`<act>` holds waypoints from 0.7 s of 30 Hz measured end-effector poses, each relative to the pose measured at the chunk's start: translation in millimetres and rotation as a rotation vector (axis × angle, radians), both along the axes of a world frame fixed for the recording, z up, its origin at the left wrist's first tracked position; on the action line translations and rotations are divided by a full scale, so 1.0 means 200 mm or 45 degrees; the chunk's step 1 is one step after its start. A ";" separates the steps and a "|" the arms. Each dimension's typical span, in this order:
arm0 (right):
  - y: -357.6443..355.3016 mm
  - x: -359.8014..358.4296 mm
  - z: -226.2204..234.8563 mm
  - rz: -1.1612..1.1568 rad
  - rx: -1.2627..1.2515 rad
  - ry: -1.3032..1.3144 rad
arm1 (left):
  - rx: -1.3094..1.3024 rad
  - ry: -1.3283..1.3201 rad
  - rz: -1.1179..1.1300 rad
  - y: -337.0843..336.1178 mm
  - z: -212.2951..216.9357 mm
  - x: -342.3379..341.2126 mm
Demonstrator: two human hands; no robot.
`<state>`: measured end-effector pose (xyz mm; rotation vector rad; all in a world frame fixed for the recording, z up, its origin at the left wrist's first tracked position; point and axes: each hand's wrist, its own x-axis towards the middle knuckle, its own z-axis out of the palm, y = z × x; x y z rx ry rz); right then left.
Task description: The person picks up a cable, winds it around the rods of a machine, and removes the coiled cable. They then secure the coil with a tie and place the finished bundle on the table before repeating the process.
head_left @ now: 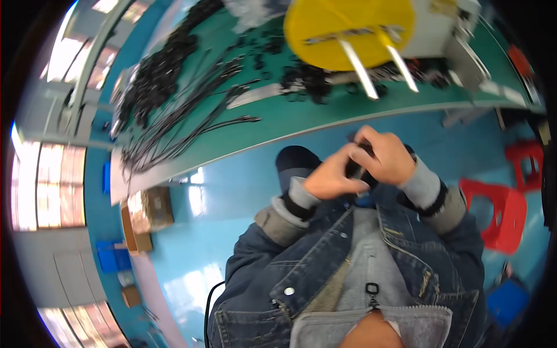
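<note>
Close in front of my body, my two hands meet over the floor, just short of the bench edge. My left hand (333,176) is closed, its thumb and fingers round a small black object (353,169). From the other side my right hand (386,158) curls over the same object with bent fingers. Most of the object is hidden by the fingers, so its kind cannot be made out. Both hands are apart from the green bench top (278,119).
Black cables (191,119) lie in bundles at the bench's left, with small black parts (307,81) farther right. A yellow disc (325,29) with two white strips stands beyond my hands. Red stools (507,223) are at right; a cardboard box (152,210) is at left.
</note>
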<state>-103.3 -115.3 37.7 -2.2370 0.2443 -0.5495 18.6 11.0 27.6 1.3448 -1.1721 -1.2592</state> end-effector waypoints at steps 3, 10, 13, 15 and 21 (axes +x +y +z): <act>0.08 0.02 0.05 -0.107 -0.322 0.065 | -0.398 -0.204 0.123 -0.01 -0.01 -0.08; 0.19 0.17 -0.01 -0.164 -0.495 -0.051 | -0.194 -0.558 0.743 0.02 -0.15 -0.08; 0.20 0.22 -0.05 -0.163 -0.572 -0.040 | -0.321 -0.837 0.672 0.03 -0.21 -0.01; 0.20 0.24 -0.08 -0.126 -0.616 0.060 | -0.284 -0.814 0.638 0.04 -0.23 0.03; 0.13 0.22 -0.05 0.061 -0.051 0.191 | 0.037 -0.081 0.979 0.15 0.11 0.74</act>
